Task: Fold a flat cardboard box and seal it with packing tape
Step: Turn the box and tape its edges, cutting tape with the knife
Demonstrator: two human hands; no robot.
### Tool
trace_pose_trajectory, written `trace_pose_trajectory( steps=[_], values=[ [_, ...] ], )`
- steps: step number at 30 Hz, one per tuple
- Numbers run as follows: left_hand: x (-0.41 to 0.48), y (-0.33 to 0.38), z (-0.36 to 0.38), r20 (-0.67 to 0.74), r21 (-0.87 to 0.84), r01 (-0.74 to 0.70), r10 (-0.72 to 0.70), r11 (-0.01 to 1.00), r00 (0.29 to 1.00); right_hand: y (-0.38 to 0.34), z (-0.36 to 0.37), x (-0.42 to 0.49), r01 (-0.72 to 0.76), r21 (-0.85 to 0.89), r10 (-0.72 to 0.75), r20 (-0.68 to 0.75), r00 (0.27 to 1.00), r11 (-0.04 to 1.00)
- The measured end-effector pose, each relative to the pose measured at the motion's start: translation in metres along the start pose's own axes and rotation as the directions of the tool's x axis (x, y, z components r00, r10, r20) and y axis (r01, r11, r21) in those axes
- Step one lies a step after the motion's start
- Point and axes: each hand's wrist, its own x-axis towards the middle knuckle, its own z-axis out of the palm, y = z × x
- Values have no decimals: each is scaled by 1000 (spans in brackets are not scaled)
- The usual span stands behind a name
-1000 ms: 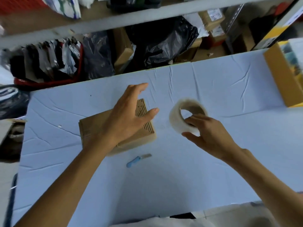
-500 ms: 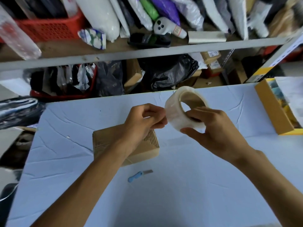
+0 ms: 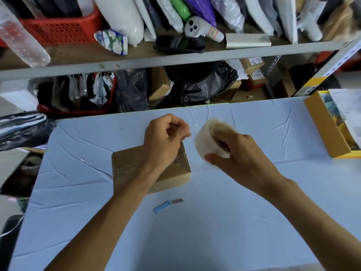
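Observation:
A small brown cardboard box (image 3: 132, 169) stands folded on the light blue table (image 3: 195, 231), partly hidden by my left forearm. My right hand (image 3: 240, 161) grips a roll of clear packing tape (image 3: 207, 139), held in the air just right of the box. My left hand (image 3: 166, 139) hovers above the box's far right corner, its fingertips pinched together close to the roll's left side, apparently on the tape's loose end. The clear strip itself is too faint to make out.
A blue-handled utility knife (image 3: 166, 204) lies on the table in front of the box. An open yellow box (image 3: 330, 126) sits at the right edge. Behind the table, a grey shelf rack (image 3: 175, 59) holds bags, a red basket (image 3: 60, 30) and parcels.
My left hand lifted off the box and pinched at the roll, then drew a little to the left of it. My right hand raised the tape roll off the table.

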Motion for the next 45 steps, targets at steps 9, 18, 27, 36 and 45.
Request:
trace_pose_trajectory(
  steps=[9,18,27,36,45],
  values=[
    [6,7,-15,305,49,181,-187,982,934,-6,-7,-6,3,76,-4,8,1000,997],
    [15,8,-25,448,162,282,-326,945,832,-11,-4,-13,59,-75,-60,-7,998,995],
    [3,6,-20,307,-215,330,-257,919,916,-16,-5,-12,32,12,-31,-41,999,999],
    [7,6,-17,174,-259,121,-77,958,982,-2,3,-12,-311,481,301,101,948,819],
    [20,11,-11,48,-87,-34,38,996,998,-4,7,-21,-343,530,341,106,934,775]
  ],
)
